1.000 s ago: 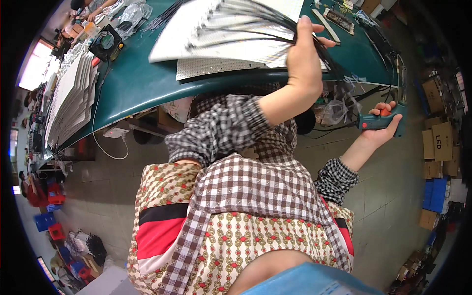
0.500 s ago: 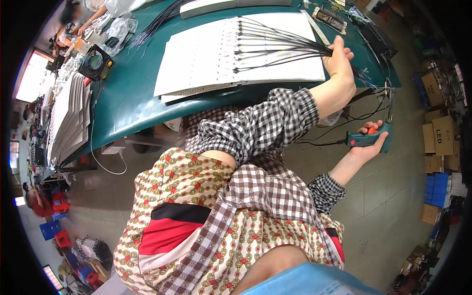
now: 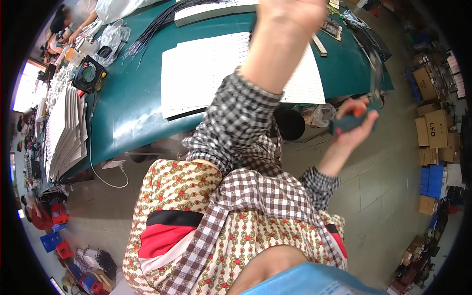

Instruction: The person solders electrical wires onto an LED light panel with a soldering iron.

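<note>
My left hand point(image 3: 295, 12) is raised over the far side of the green table point(image 3: 130, 105), smeared by motion and cut by the upper edge, so its fingers are hidden. Below its forearm lie white sheets point(image 3: 194, 78) dotted with small holes. Something dark shows beside the left wrist, too covered to name. My right hand point(image 3: 363, 129) is wrapped round a green soldering gun point(image 3: 342, 126) with a red trigger, held off the table's right front edge. Its long tip points up and away, blurred.
A bundle of dark wires point(image 3: 150, 34) lies at the back beside a long white block point(image 3: 199, 14). On the left stand a black fan point(image 3: 88, 73) and a stack of white sheets point(image 3: 69, 132). Cardboard boxes point(image 3: 435, 128) line the right. Another person works at the far left.
My left hand has swung up and left from the sheets' right end. The black wires fanned over the sheets are gone from there. My right hand has moved up and slightly left with the soldering gun.
</note>
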{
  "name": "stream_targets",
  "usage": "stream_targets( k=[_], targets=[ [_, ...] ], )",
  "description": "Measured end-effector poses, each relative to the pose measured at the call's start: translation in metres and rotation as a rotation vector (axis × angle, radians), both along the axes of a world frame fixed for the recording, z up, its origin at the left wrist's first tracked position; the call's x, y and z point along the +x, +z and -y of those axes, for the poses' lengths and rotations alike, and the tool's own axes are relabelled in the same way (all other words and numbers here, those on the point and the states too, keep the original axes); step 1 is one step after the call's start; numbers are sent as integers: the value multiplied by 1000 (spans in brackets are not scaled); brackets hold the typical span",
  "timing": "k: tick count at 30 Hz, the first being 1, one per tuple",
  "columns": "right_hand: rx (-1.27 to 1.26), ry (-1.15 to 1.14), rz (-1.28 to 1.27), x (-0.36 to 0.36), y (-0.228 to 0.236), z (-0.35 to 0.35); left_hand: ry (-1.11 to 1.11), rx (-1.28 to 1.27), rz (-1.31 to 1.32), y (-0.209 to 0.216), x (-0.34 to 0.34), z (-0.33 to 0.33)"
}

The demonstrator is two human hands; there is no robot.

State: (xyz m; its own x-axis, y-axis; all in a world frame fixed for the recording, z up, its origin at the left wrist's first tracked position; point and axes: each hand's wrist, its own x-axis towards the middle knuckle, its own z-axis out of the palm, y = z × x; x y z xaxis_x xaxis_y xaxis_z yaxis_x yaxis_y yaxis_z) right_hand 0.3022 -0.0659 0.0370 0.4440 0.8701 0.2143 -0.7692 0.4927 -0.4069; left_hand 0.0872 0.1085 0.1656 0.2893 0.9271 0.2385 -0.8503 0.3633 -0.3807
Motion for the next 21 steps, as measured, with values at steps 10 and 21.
stream_targets(
  k=[10, 21],
  targets=[
    [-230, 131, 225, -3, -44, -77, 9, -205, 223, -88, -156, 21],
    [-302, 67, 272, 52, -40, -12, 880, -406, -1164, -144, -170, 59]
  ],
)
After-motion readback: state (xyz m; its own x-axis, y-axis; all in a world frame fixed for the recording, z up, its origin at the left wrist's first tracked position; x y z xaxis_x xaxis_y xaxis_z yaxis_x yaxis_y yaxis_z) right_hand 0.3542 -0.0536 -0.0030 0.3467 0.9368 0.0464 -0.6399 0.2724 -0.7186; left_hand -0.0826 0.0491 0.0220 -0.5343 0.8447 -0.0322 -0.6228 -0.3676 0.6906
